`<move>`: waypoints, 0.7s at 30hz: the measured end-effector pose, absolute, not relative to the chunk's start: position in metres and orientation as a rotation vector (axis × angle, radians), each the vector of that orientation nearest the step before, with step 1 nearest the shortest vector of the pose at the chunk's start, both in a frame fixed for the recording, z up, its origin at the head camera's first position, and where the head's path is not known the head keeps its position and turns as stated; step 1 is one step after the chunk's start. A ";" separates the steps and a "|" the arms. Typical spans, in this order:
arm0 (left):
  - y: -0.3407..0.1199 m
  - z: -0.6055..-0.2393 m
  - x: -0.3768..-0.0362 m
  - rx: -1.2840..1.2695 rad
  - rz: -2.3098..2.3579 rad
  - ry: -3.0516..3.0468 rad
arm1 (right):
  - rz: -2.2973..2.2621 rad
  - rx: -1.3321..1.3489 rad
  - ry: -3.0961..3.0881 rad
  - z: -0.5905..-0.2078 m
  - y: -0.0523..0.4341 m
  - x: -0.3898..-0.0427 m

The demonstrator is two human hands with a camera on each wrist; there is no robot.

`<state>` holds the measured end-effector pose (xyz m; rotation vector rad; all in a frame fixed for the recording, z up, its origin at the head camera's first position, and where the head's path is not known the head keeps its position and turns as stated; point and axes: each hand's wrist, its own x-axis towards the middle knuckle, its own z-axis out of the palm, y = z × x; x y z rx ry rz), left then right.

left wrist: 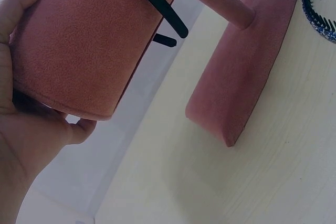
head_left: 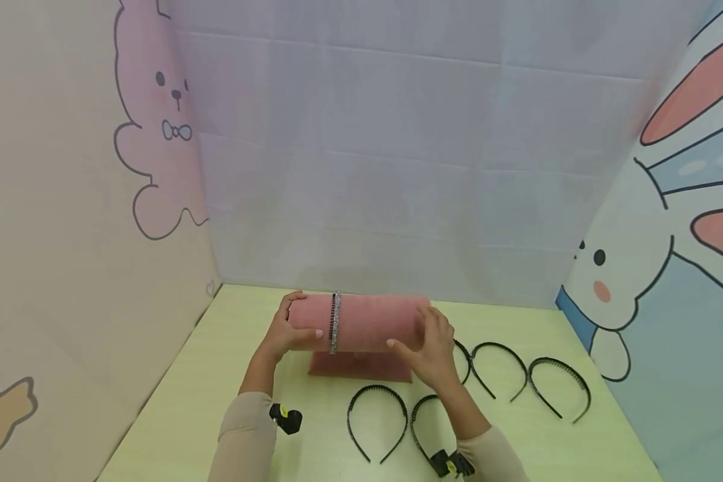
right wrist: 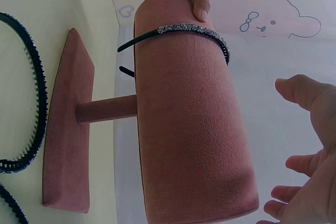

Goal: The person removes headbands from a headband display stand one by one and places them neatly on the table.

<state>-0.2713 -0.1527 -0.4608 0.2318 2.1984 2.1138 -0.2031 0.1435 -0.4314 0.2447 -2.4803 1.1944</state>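
Observation:
A pink plush headband display stand (head_left: 379, 321) has a thick horizontal roll on a short post over a flat base (left wrist: 241, 72). Around the roll's left part sits a black toothed headband (head_left: 335, 321) with a glittery silver band; its two ends stick out below the roll (left wrist: 170, 22). My left hand (head_left: 286, 335) grips the roll's left end, thumb on the front and fingers round behind. At the right end is my right hand (head_left: 428, 348), fingers spread. The right wrist view shows a gap between this right hand (right wrist: 310, 145) and the roll.
Several more black headbands lie on the pale table (head_left: 181, 415): one headband (head_left: 376, 387) in front of the stand, another partly behind my right forearm, and others to the right, such as the rightmost headband (head_left: 589, 398). A pale curtain (head_left: 367, 167) hangs behind.

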 end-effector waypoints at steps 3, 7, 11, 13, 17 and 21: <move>-0.153 -0.461 -0.271 0.236 2.125 2.191 | 1.182 0.327 -2.477 -0.429 0.142 -0.207; -0.153 -0.462 -0.272 0.248 2.129 2.190 | 1.177 0.408 -2.466 -0.428 0.139 -0.214; -0.153 -0.463 -0.272 0.249 2.129 2.190 | 1.152 0.471 -2.466 -0.428 0.137 -0.220; -0.153 -0.463 -0.272 0.252 2.131 2.189 | 1.135 0.512 -2.461 -0.427 0.137 -0.224; -0.153 -0.463 -0.272 0.259 2.132 2.180 | 1.102 0.615 -2.448 -0.426 0.136 -0.233; -0.153 -0.463 -0.272 0.262 2.142 2.174 | 1.095 0.692 -2.459 -0.422 0.135 -0.243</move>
